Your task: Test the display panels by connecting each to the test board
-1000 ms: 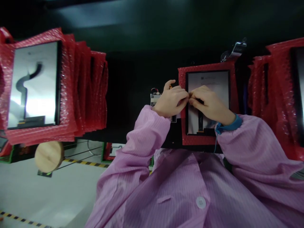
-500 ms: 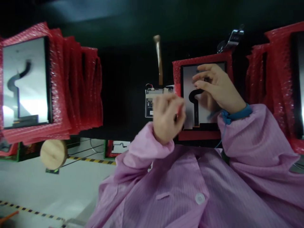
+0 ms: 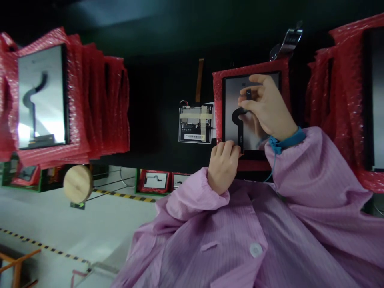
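Observation:
A display panel (image 3: 229,94) lies back side up on red bubble wrap (image 3: 218,100). A black curved flex cable (image 3: 238,120) runs up from its lower edge. My right hand (image 3: 268,108) is closed over the panel, thumb and fingers pinching the cable's free end, whose dark tip shows between the fingers. At the panel's lower left corner, my left hand (image 3: 223,166) is closed, its curled fingers gripping the edge. Left of the panel sits a circuit board (image 3: 192,130) with strips of pale tape, and a brown ribbon cable (image 3: 199,80) reaches upward from it.
Stacks of red bubble-wrap sleeves stand on the left (image 3: 99,108) and right (image 3: 322,88), each with a panel on top. A metal tally counter (image 3: 291,40) is behind the panel. Below the bench edge are a round wooden stool top (image 3: 78,184) and green crates (image 3: 138,180).
My left hand has come down from beside the board to the panel's lower left corner. My right hand stays over the panel, with the cable tip now showing. The view has shifted slightly.

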